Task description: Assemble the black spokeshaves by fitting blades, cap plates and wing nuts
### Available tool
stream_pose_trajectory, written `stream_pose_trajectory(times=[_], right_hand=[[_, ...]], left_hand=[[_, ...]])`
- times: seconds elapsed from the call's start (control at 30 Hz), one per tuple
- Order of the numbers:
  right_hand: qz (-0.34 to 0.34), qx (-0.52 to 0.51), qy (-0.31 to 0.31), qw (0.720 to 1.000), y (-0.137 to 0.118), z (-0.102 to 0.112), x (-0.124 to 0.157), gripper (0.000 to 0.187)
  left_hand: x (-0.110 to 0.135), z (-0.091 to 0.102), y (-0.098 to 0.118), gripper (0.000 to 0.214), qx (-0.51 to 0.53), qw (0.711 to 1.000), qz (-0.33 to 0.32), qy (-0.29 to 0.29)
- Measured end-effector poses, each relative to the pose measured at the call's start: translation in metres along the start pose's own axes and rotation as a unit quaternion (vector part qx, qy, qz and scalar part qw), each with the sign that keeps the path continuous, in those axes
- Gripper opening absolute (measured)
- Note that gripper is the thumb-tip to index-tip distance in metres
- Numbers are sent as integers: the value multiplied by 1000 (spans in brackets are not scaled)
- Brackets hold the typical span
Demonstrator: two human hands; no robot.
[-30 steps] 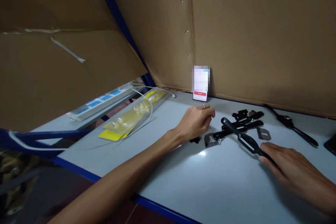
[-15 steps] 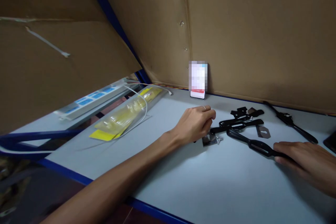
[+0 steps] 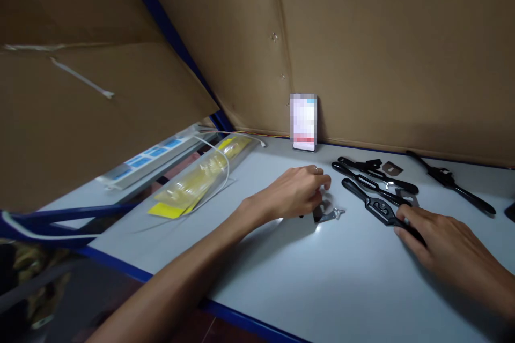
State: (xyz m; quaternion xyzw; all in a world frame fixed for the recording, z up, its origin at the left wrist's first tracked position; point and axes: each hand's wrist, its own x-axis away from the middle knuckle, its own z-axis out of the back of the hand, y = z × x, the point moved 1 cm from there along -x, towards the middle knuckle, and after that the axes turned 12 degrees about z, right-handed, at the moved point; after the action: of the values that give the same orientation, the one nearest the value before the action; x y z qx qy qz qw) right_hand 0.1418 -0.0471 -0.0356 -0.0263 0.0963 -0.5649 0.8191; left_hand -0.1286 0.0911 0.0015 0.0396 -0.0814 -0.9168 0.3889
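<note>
Fingers (image 3: pixel 414 218) of the right hand (image 3: pixel 450 238) are closed on a black frame (image 3: pixel 380 209); two other frames (image 3: pixel 384 193) are now aligned, forming a row; grip of the left hand (image 3: pixel 301 193) is hidden.

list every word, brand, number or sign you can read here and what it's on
None can be read.
Phone screen: pixelated, nothing legible.
Power strip: any lettering is too small and blurred to read.
Black tool in the right hand: curled marks in its middle, too small to tell whether they are letters.
Clear bag: no lettering can be made out.
</note>
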Motion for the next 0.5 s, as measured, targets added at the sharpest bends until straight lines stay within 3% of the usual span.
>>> stream_pose_trajectory(times=[0.1,0.3,0.5], right_hand=[[0,21,9,1000,-1,-5,1,16],[8,34,12,999,-3,-10,2,15],[6,39,11,999,-7,-7,-1,17]], left_hand=[[1,3,-2,12,-23,999,18,-26],[9,4,6,38,-33,994,33,-101],[10,1,10,33,8,991,48,-129]])
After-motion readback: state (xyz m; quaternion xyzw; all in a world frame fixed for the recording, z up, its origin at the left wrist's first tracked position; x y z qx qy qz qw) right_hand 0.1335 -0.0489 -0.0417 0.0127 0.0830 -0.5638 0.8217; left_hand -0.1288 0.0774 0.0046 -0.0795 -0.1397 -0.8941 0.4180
